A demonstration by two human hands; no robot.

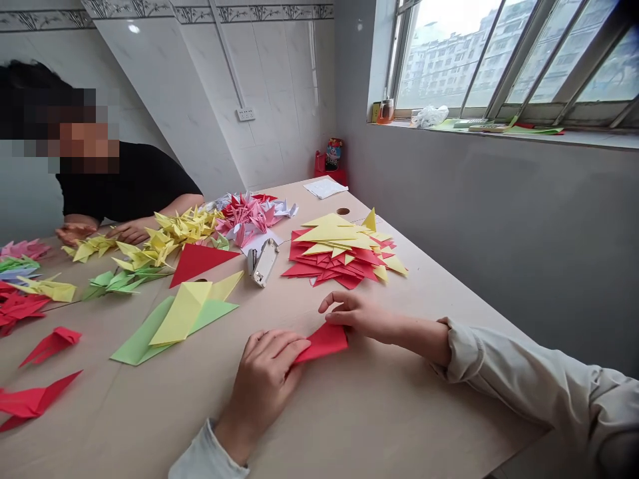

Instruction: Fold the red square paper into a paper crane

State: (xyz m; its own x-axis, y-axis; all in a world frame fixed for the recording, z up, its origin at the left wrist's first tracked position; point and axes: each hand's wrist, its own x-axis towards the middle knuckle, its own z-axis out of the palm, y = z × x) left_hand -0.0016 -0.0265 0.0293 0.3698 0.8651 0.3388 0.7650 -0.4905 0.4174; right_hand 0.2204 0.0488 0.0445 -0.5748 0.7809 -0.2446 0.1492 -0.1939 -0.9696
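A folded piece of red paper (325, 342) lies on the table in front of me. My left hand (272, 362) grips its left end, the fingers pressed together over it. At the paper's upper right edge is my right hand (354, 315), its index finger and thumb curved with a gap between them; the thumb appears to touch the paper. Just beyond the hands, a pile of red and yellow folded papers (344, 253) is stacked. Left of the pile stands a white stapler (264, 263). Yellow folded paper (184, 311) rests on a green sheet (134, 338), near a red triangle (202, 261).
A person in black (130, 179) sits across the table (399, 412), hands near yellow paper cranes (187, 226). Pink and white cranes (249, 213) are heaped behind. Several red folded pieces (30, 402) lie at the left. A grey wall (449, 219) borders the right edge.
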